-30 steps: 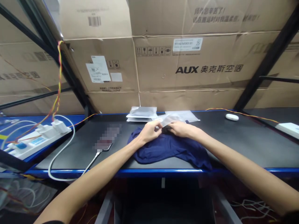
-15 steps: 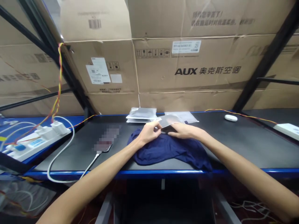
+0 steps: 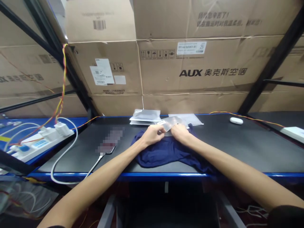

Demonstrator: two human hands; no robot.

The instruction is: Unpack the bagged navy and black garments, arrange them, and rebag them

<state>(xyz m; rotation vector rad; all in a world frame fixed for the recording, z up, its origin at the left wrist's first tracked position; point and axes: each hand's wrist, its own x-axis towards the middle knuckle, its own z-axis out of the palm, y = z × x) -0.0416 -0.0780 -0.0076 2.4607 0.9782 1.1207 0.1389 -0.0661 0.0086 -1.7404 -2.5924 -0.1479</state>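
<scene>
A translucent plastic bag (image 3: 174,121) lay at the far side of a navy cloth (image 3: 159,155), near the middle of the black tabletop (image 3: 237,145). The left hand (image 3: 154,134) pinched the bag's edge between thumb and fingers. The right hand (image 3: 180,132) was curled over the bag; whether its fingers gripped anything could not be told.

Just beyond, at the back left, a stack of bags (image 3: 145,114) stood close behind the work, and 1 flat bag (image 3: 196,119) lay to its right. A white earbud case (image 3: 236,120) sat well apart on the right. On the left were a phone (image 3: 109,144) plugged into a white cable (image 3: 60,156) and a power strip (image 3: 39,142) with 2 white adapters. AUX cartons (image 3: 161,79) walled off the back.

The right fingertips were hidden by the hand itself, and both forearms covered parts of the cloth. The phone's screen was pixelated, the carton's upper print blurred, and a white box (image 3: 294,133) was cut off at the right.
</scene>
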